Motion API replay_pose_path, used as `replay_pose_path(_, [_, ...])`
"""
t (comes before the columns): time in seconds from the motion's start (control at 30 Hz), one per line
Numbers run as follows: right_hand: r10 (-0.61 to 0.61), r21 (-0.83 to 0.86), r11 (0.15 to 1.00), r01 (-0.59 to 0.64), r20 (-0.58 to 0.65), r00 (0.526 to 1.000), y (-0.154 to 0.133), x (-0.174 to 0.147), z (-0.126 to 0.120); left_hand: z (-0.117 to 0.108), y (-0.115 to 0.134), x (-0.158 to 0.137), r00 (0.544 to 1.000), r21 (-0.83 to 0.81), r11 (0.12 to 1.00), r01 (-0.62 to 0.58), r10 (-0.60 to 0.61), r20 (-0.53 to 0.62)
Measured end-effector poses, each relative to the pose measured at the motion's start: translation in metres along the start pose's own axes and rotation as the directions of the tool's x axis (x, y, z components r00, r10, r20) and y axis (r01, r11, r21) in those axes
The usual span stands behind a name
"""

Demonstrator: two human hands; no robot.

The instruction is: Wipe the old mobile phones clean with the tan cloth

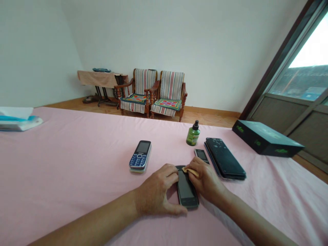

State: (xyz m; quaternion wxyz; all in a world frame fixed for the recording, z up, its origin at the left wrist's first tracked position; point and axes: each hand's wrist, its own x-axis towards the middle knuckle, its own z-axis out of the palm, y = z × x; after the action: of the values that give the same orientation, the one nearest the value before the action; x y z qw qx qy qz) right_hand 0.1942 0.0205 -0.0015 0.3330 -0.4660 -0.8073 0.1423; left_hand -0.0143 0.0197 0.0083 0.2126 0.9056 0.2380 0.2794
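- Pink cloth (pixel 77 153), head view: a dark touchscreen phone (pixel 186 188) lies face up on it, at near centre, between the two hands.
- Stage of the work: a folded yellow cloth (pixel 192 172) rests on the upper end of the phone's screen. The lower screen lies uncovered; whether it has been gone over cannot be told.
- Remaining objects: a blue keypad phone (pixel 140 155) lies on a paler item at left, clear of both hands. A small keypad phone (pixel 202 155), partly hidden, lies just beyond the right knuckles, and a stack of dark phones (pixel 225 159) lies to its right. Nothing visible marks any of these as done or left to do.
- Left hand (pixel 156 191): palm side down, forearm entering from lower left; curled fingers meet the upper left edge, with the thumb spread towards the lower end. How firmly it clasps the phone cannot be told.
- Right hand (pixel 206 181): forearm entering from lower right, fingers bent inward; thumb and fingers pinch the yellow cloth against the glass.
- Background: a green bottle (pixel 192 136) stands upright beyond the small phone; a black box (pixel 266 136) lies at far right.
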Motion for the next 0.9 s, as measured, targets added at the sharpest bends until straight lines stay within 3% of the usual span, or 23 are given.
replay_pose_path(0.53, [0.006,0.124,0.992,-0.006,0.000,1.000,-0.002,-0.015,-0.001,0.003,0.004,0.000,1.000,0.046,0.999,0.024,-0.024,0.010])
replay_pose_path(0.9, [-0.019,0.174,0.985,0.007,0.065,0.998,-0.037,-0.074,-0.006,0.007,0.004,-0.001,1.000,0.071,0.997,-0.015,0.015,-0.013])
